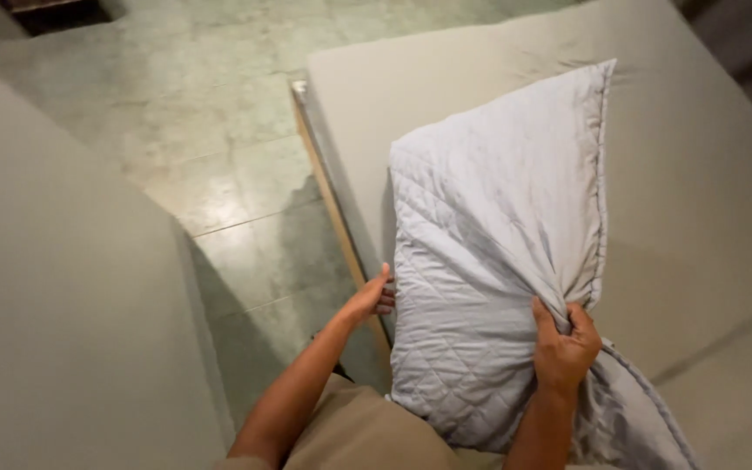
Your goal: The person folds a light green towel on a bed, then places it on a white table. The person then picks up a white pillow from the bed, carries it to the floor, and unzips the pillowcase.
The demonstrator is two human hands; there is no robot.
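Pillow [493, 261], grey and quilted, stands tilted on the near edge of the bed [698, 200], its lower end against the person's lap and its top corner leaning out over the mattress. Left hand [371, 298] lies flat on the pillow's left edge, fingers [385, 300] tucked behind the side and not clenched; right hand [565, 344] is clenched on a bunch of loose cover fabric at the pillow's lower right, fingers closed tight on it. Tiled floor [219, 174] runs between this bed and a second mattress [63, 305] on the left.
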